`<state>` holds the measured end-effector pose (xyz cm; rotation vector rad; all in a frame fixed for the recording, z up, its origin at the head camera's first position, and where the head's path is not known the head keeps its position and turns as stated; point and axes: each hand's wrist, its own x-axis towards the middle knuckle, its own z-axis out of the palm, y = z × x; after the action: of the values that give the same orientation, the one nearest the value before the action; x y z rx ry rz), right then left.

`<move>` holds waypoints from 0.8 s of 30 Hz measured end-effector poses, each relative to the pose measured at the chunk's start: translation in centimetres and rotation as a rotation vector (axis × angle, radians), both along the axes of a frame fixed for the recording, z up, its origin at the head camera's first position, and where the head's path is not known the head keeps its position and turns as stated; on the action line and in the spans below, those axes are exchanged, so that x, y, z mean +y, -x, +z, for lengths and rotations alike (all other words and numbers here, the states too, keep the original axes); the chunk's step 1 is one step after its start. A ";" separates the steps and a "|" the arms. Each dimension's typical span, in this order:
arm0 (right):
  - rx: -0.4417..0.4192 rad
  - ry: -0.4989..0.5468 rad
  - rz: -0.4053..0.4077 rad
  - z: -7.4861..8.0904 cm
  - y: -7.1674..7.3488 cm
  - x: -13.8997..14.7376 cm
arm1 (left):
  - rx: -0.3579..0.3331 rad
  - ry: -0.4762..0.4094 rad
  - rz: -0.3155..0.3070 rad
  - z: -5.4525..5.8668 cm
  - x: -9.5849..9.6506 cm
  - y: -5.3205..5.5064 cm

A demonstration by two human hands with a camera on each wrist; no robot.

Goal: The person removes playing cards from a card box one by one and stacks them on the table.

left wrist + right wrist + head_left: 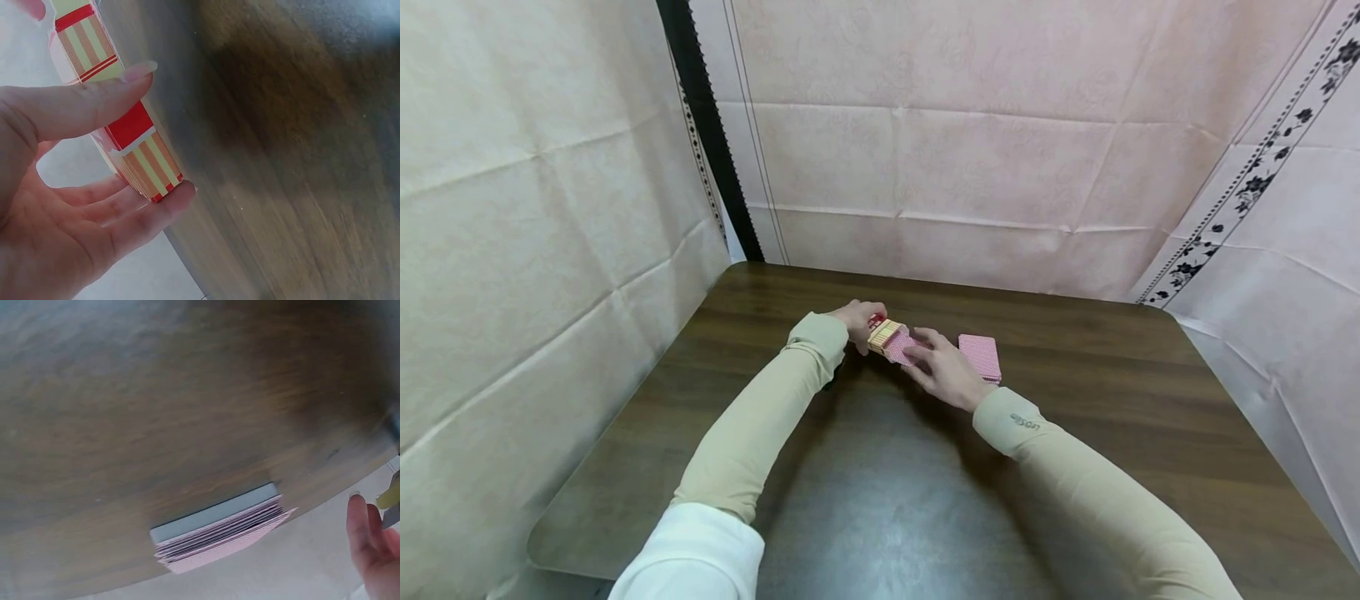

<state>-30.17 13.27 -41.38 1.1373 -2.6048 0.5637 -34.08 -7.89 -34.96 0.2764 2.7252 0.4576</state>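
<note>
My left hand (859, 319) grips a red-and-yellow striped card box (134, 119), thumb across one narrow side and fingers beneath the far end. Pink-backed playing cards (898, 345) show at the box's right end in the head view. Right beside them is my right hand (946, 367), its fingers spread and slightly bent, overlapping the cards' edge there. In the right wrist view its fingers (359, 531) stand beside a yellow part of the box (390, 497). A separate stack of pink-backed cards (980, 357) lies on the table just beyond the right hand.
The brown wooden table (1075, 367) has rounded corners. Pale creased cloth (925, 167) hangs behind it and along both sides. A dark strip (711, 125) runs down the cloth at the back left.
</note>
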 end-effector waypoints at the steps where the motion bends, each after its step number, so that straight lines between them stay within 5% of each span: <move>1: -0.020 0.007 -0.018 0.1 0.0 -0.1 | -0.003 -0.002 -0.001 0.0 0.1 0.0; 6: -0.055 -0.012 -0.080 0.3 -0.1 -0.7 | -0.004 -0.041 -0.012 0.4 0.4 -0.3; 18: 0.018 -0.184 -0.114 -0.3 0.2 2.1 | -0.003 -0.032 0.011 0.2 -0.7 -0.3; 24: 0.102 -0.146 -0.340 -1.0 0.7 3.7 | 0.005 -0.025 -0.004 0.0 -0.8 -0.3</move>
<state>-30.91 16.97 -42.34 0.7120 -2.6988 0.2401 -33.79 -8.69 -34.98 0.2899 2.7252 0.4903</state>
